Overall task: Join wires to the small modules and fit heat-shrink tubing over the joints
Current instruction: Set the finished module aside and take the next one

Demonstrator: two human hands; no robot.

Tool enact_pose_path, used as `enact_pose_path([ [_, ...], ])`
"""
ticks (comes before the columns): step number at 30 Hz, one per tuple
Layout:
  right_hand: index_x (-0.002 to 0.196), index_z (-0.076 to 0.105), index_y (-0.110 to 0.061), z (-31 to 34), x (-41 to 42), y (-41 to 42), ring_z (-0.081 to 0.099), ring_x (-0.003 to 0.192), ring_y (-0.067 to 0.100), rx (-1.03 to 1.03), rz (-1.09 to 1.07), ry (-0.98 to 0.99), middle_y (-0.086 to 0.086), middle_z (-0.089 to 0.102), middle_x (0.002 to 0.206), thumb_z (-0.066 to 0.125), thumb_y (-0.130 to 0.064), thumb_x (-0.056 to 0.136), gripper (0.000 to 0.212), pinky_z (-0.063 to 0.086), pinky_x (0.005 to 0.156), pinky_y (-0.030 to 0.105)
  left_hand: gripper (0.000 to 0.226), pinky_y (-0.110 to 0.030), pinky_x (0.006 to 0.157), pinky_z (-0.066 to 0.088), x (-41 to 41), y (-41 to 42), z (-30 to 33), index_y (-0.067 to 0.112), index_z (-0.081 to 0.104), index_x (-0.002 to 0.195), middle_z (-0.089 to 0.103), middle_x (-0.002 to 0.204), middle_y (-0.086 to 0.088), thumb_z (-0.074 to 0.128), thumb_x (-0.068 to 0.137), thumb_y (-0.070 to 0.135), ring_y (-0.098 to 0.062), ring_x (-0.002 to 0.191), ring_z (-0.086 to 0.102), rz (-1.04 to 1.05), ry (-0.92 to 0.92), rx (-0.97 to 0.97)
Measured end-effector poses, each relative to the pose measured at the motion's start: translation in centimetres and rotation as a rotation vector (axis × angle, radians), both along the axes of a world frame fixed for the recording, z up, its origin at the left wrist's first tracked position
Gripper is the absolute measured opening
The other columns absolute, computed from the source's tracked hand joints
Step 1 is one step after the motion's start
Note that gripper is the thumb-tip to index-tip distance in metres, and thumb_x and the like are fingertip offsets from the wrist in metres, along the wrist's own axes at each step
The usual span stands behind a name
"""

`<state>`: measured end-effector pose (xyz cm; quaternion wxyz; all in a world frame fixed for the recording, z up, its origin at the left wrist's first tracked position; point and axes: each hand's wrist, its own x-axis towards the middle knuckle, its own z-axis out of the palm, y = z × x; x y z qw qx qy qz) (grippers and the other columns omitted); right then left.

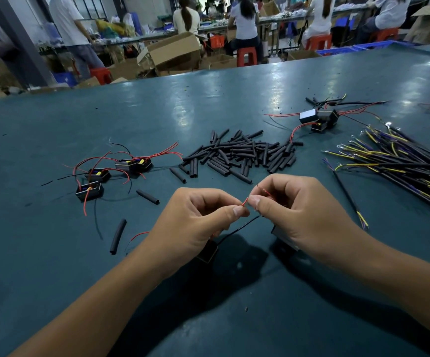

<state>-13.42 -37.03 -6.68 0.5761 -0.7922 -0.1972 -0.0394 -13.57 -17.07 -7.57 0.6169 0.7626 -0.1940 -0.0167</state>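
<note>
Behind our green table runs a workshop with people seated on red stools at long benches, open boxes on the floor between us and them.

We hold both hands just above the near part of the table. Our left hand pinches a red wire between thumb and forefinger, and our right hand pinches the other end of that short red stretch the same way; the two thumb tips sit just beside each other with the wire bridging them. A thin black wire runs below, from under the left hand toward the right. A dark module shows beneath the left hand, and a pale-faced module peeks out beneath the right; we cannot tell whether either hangs or rests on the table.

Beyond our hands lies a loose pile of black tubing, with a few stray pieces nearer on the left. Farther left sit several modules with red leads. At far right, more modules lie tangled with red and black wires, and beside them spreads a bundle of black cables with yellow and purple cores.
</note>
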Motion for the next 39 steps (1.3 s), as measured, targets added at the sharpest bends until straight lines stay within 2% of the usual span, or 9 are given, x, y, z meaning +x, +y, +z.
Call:
enact_pose_path([
  [4, 0.076, 0.060, -0.019, -0.4, 0.1, 0.1, 0.035, 0.044, 0.002, -0.062, -0.006, -0.006, -0.015, 0.044, 0.051, 0.063, -0.015, 0.094, 0.019, 0.028, 0.046, 0.011, 0.015, -0.032, 0.051, 0.025, 0.0, 0.2, 0.0, 0.017, 0.078, 0.080, 0.041, 0.054, -0.003, 0.071, 0.084, 0.029, -0.024, 0.054, 0.030, 0.000, 0.006, -0.003],
  [7, 0.077, 0.058, -0.016, -0.6, 0.1, 0.1, 0.033, 0.043, 0.002, -0.033, 0.045, 0.057, -0.016, 0.041, 0.050, 0.059, -0.012, 0.096, 0.019, 0.027, 0.045, 0.010, 0.020, -0.038, 0.054, 0.022, 0.0, 0.3, 0.1, 0.017, 0.078, 0.077, 0.038, 0.054, -0.002, 0.069, 0.079, 0.035, -0.025, 0.056, 0.027, -0.019, 0.012, -0.005],
  [11, 0.078, 0.058, -0.013, -0.3, 0.2, 0.0, 0.030, 0.045, 0.006, 0.029, 0.115, 0.154, -0.009, 0.040, 0.054, 0.058, -0.010, 0.096, 0.018, 0.026, 0.043, 0.016, 0.020, -0.035, 0.053, 0.021, 0.1, 0.6, 0.4, 0.018, 0.077, 0.073, 0.042, 0.053, 0.001, 0.068, 0.076, 0.036, -0.022, 0.055, 0.029, -0.065, 0.011, 0.056],
  [15, 0.080, 0.056, -0.011, -0.1, 0.1, -0.1, 0.024, 0.050, 0.017, 0.065, 0.180, 0.243, 0.005, 0.034, 0.060, 0.056, -0.010, 0.098, 0.018, 0.017, 0.044, 0.031, 0.018, -0.022, 0.051, 0.026, 0.3, 1.1, 0.7, 0.016, 0.076, 0.072, 0.045, 0.053, 0.004, 0.069, 0.075, 0.032, -0.012, 0.053, 0.035, -0.135, 0.047, 0.076],
  [18, 0.083, 0.060, -0.010, -0.1, 0.1, -0.1, 0.021, 0.054, 0.018, 0.130, 0.157, 0.289, 0.010, 0.032, 0.069, 0.055, -0.013, 0.099, 0.017, 0.013, 0.049, 0.036, 0.017, -0.027, 0.052, 0.026, 0.5, 1.2, 0.6, 0.013, 0.077, 0.074, 0.044, 0.053, -0.001, 0.070, 0.077, 0.029, -0.014, 0.054, 0.035, -0.128, 0.065, 0.030],
  [24, 0.109, 0.074, -0.015, -0.2, 0.7, -0.3, 0.034, 0.062, 0.014, 0.187, 0.149, 0.333, 0.002, 0.045, 0.070, 0.050, -0.009, 0.101, 0.026, 0.026, 0.055, 0.024, 0.011, -0.019, 0.049, 0.034, 0.9, 0.8, 0.0, 0.011, 0.076, 0.078, 0.048, 0.054, -0.002, 0.069, 0.083, 0.017, -0.012, 0.049, 0.040, 0.035, 0.100, -0.144],
  [30, 0.094, 0.069, -0.005, -1.0, 0.6, 0.3, 0.062, 0.061, 0.010, 0.318, 0.100, 0.372, 0.004, 0.071, 0.072, 0.065, -0.009, 0.092, 0.006, 0.043, 0.049, 0.015, 0.012, -0.020, 0.055, 0.043, 0.6, 0.3, -0.3, 0.010, 0.077, 0.086, 0.065, 0.066, -0.003, 0.075, 0.084, 0.022, -0.012, 0.059, 0.051, -0.032, 0.039, -0.084],
  [36, 0.088, 0.064, -0.005, -0.8, 0.2, 0.5, 0.067, 0.064, 0.013, 0.367, 0.085, 0.355, 0.011, 0.075, 0.076, 0.072, -0.019, 0.080, 0.018, 0.046, 0.049, 0.016, 0.021, -0.021, 0.057, 0.046, 0.4, 0.2, -0.2, 0.005, 0.075, 0.087, 0.068, 0.073, -0.011, 0.079, 0.083, 0.025, -0.016, 0.063, 0.054, -0.012, 0.031, -0.075],
  [39, 0.085, 0.066, -0.007, -0.8, 0.1, 0.5, 0.060, 0.053, 0.011, 0.361, 0.047, 0.342, 0.011, 0.072, 0.069, 0.072, -0.014, 0.085, 0.009, 0.044, 0.047, 0.016, 0.020, -0.020, 0.055, 0.042, 0.1, 0.0, -0.2, 0.007, 0.075, 0.087, 0.067, 0.069, -0.010, 0.078, 0.082, 0.026, -0.013, 0.061, 0.052, -0.009, 0.025, -0.043],
])
